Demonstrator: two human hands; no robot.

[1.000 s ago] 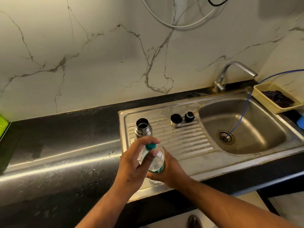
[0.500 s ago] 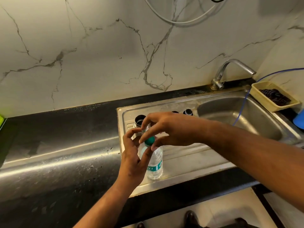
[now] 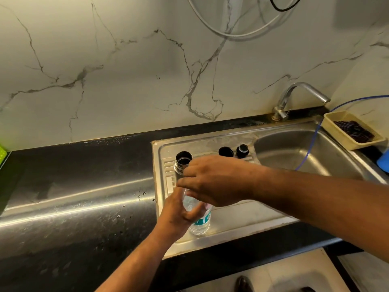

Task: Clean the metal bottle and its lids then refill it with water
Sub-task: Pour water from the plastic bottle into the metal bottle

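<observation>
The open metal bottle [image 3: 182,162] stands upright on the steel drainboard [image 3: 242,220]. Its two lids, a cup lid [image 3: 225,151] and a stopper [image 3: 242,150], sit behind on the drainboard next to the basin. My left hand [image 3: 179,213] grips the body of a clear plastic water bottle [image 3: 200,222] with a teal label, standing in front of the metal bottle. My right hand [image 3: 214,182] is closed over that bottle's top, and its cap is hidden under my fingers.
The sink basin [image 3: 294,152] lies to the right, with a thin blue hose [image 3: 309,148] running into it and a tap [image 3: 294,91] behind. A yellow tray [image 3: 336,133] sits on the basin's far right rim. Wet black counter [image 3: 73,186] extends to the left.
My right hand left the plastic bottle's body, came over from the right and closed on its teal cap. My left hand shifted from the cap down to the bottle's body.
</observation>
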